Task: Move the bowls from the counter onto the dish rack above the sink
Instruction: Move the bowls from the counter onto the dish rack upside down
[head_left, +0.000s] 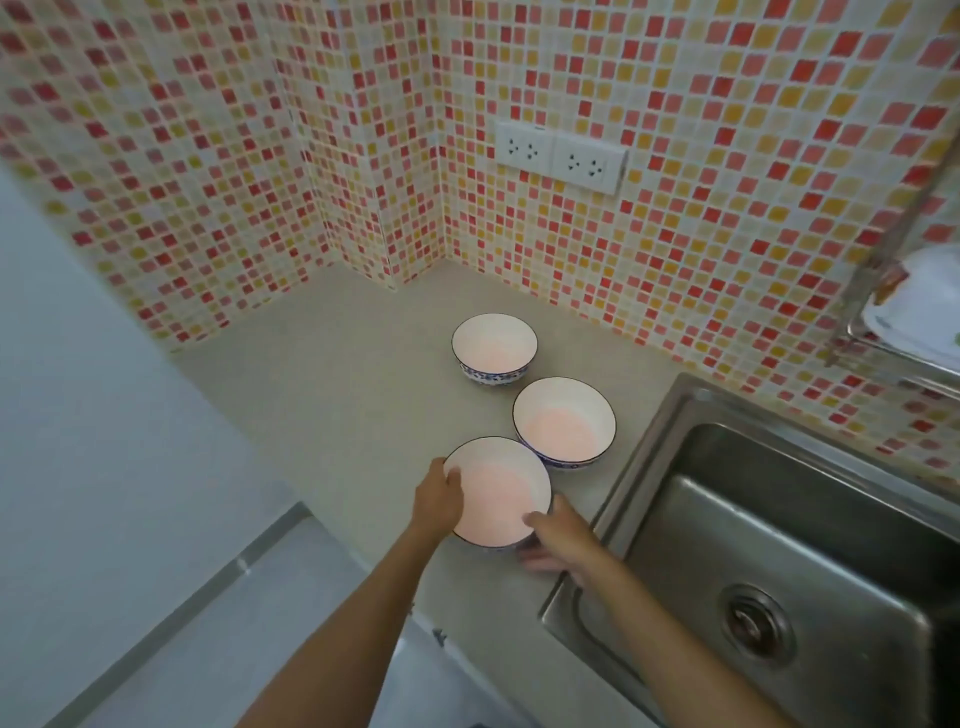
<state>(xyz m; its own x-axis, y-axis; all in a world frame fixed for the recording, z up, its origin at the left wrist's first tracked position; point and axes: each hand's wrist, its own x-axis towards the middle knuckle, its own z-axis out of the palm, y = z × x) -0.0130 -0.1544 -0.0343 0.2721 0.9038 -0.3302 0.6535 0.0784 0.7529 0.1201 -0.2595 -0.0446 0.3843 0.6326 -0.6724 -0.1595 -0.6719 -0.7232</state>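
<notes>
Three white bowls with blue patterned outsides stand on the beige counter (337, 395). The nearest bowl (498, 493) is gripped on both sides: my left hand (436, 499) holds its left rim with the thumb inside, and my right hand (556, 535) clasps its lower right edge. A second bowl (563, 422) sits just behind it to the right, and a third bowl (494, 347) stands farther back. The metal dish rack (883, 338) hangs on the wall at the right edge, above the sink (779, 545), with a white plate (924, 306) in it.
A steel sink with a round drain (756, 623) fills the lower right. Mosaic tiled walls meet in a corner behind the counter, with a double socket (558, 156) on the right wall. Floor lies to the left of the counter edge.
</notes>
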